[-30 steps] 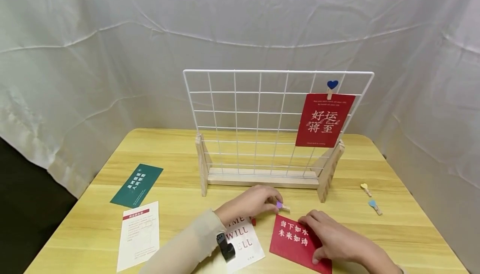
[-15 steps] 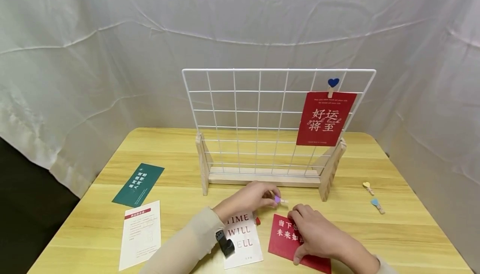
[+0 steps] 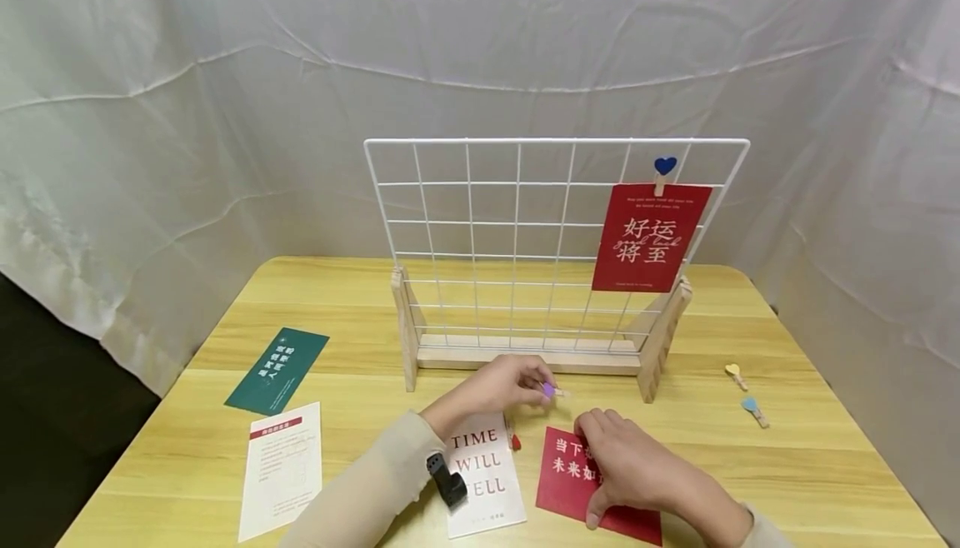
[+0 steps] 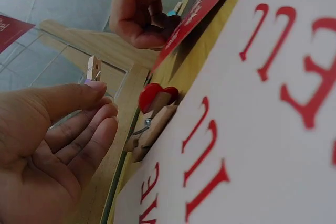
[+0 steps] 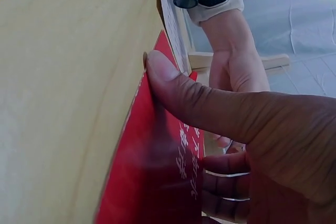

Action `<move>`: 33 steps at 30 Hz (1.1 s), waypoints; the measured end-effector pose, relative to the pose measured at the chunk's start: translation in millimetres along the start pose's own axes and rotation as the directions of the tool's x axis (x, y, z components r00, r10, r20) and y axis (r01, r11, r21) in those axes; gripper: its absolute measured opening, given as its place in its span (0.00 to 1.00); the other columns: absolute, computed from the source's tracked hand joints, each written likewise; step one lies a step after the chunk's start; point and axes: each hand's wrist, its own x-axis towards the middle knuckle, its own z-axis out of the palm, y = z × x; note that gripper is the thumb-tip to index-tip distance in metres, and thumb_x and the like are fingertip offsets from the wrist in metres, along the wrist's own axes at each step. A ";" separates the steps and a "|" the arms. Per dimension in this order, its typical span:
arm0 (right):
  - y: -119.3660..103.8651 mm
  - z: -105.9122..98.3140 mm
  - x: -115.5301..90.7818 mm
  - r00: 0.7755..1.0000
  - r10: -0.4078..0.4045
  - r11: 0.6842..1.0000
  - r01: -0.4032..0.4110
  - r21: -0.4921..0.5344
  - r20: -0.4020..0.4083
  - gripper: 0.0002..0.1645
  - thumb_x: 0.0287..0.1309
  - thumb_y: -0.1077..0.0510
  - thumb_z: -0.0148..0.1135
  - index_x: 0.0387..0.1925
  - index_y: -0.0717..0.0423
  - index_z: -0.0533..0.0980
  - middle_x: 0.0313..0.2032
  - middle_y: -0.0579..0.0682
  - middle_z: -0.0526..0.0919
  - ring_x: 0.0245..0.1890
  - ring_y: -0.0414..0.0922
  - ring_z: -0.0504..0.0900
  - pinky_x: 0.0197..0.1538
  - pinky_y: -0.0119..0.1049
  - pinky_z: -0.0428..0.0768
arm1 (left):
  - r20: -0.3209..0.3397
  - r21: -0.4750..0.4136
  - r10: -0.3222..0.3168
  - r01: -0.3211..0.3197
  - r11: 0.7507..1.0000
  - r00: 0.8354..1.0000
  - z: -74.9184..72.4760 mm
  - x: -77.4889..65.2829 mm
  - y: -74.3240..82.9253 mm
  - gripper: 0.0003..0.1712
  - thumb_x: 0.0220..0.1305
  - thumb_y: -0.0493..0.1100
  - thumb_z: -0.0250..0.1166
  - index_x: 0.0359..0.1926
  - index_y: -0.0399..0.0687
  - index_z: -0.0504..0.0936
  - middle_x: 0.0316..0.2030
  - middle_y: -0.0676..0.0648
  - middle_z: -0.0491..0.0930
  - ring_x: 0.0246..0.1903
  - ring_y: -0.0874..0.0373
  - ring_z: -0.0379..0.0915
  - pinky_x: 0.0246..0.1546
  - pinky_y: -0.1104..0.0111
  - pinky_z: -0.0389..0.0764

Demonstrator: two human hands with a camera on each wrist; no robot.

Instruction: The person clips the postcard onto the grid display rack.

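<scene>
Purple-heart peg (image 3: 550, 391) pinched in the left grip (image 3: 504, 386), red card (image 3: 560, 494) held in the right grip (image 3: 626, 465).
The peg is held at thumb and fingertips; the card, beneath the right grip, is spanned by thumb and fingers. A red-heart peg (image 4: 157, 103) and a white card (image 3: 486, 500) are seen near the left grip.

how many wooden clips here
5: dark blue heart clip on white wire grid; purple clip in left hand; red heart clip by white "TIME WILL TELL" card; yellow clip, light blue clip at right.
</scene>
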 end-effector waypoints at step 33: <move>29.2 -17.8 6.6 0.988 0.129 0.980 -0.116 0.160 -0.079 0.37 0.47 0.49 0.78 0.57 0.55 0.73 0.50 0.48 0.76 0.47 0.45 0.75 0.52 0.49 0.78 | -0.096 -0.028 -0.058 0.055 0.998 0.994 -26.0 -8.4 10.5 0.07 0.62 0.37 0.68 0.39 0.49 0.80 0.36 0.56 0.82 0.38 0.64 0.78 0.44 0.72 0.79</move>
